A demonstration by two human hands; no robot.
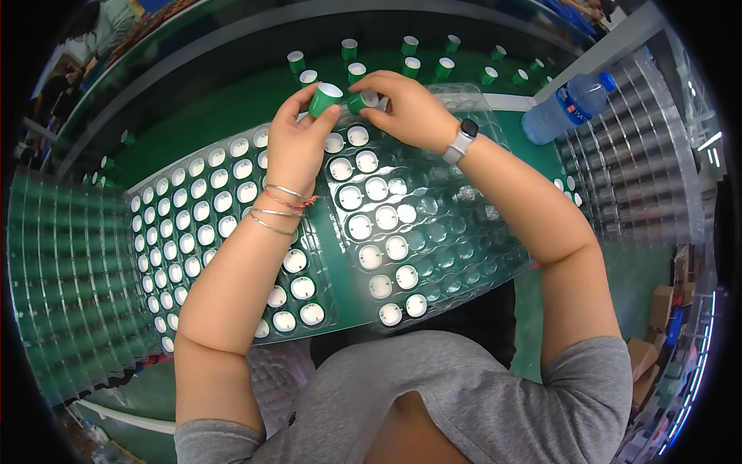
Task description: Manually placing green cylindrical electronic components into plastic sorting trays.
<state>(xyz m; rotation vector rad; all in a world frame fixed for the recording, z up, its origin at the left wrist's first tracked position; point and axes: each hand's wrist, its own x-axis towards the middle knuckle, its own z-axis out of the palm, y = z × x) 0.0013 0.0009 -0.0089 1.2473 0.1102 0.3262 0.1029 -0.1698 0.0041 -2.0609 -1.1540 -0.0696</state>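
Observation:
My left hand pinches a small green cylinder with a white end, tilted, between thumb and fingers. Just to its right, my right hand grips a second green cylinder, lying nearly sideways; its fingers partly cover it. Both hands are over the far edge of two transparent plastic trays. Beneath my left arm, the left tray carries many white-topped round pieces. In the right tray, similar pieces fill columns along its left side, and bare pockets show farther right.
Beyond the trays, several green cylinders stand in rows on a green surface. A water bottle leans at the right. Transparent trays stand at the left and right. Another person appears at the upper left.

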